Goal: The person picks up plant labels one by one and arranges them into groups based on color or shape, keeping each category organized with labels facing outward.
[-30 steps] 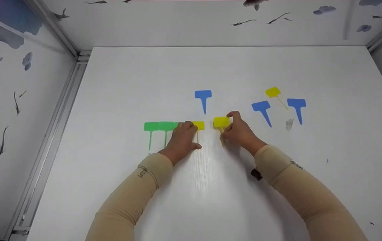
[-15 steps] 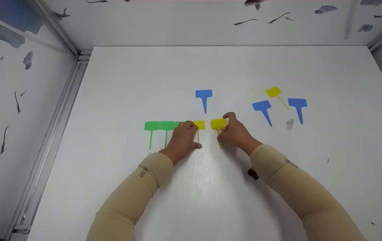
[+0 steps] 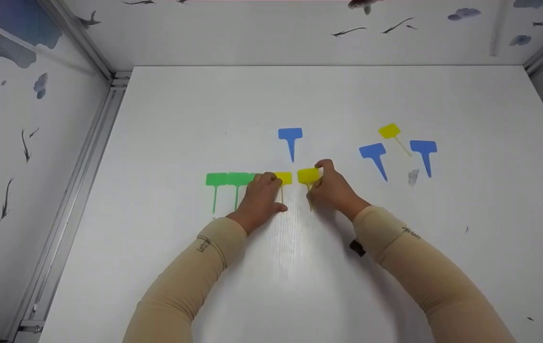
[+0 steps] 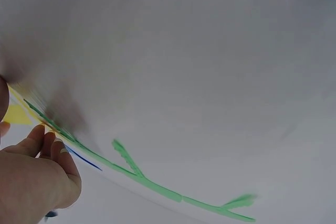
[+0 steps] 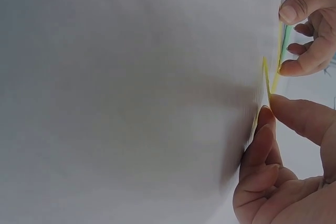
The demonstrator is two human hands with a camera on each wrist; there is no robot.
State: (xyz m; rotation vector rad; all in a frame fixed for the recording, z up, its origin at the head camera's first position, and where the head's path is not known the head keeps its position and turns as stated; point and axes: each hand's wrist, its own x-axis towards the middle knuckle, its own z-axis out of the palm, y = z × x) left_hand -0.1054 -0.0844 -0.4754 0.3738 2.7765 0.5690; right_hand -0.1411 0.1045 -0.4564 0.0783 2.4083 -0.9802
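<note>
In the head view, my right hand [image 3: 332,189] pinches a yellow plant label [image 3: 307,175] by its head and stem, slightly tilted. The right wrist view shows thumb and fingertips on this label [image 5: 266,77], close above the table. My left hand [image 3: 258,197] rests its fingertips on another yellow plant label [image 3: 285,178], thumb near the stem's lower end. A narrow gap parts the two yellow labels. Left of them, green plant labels [image 3: 238,179] lie side by side, stems toward me; the left hand partly hides one.
A blue plant label [image 3: 290,134] lies behind the row. Farther right lie two more blue labels [image 3: 372,151] [image 3: 423,146] and a loose yellow label [image 3: 389,130]. A grey smudge [image 3: 413,177] marks the white table [image 3: 271,295]. Printed panels [image 3: 271,33] border the table.
My right hand has slid left with the yellow plant label, narrowing the gap to the yellow label under my left hand. The left hand has stayed in place.
</note>
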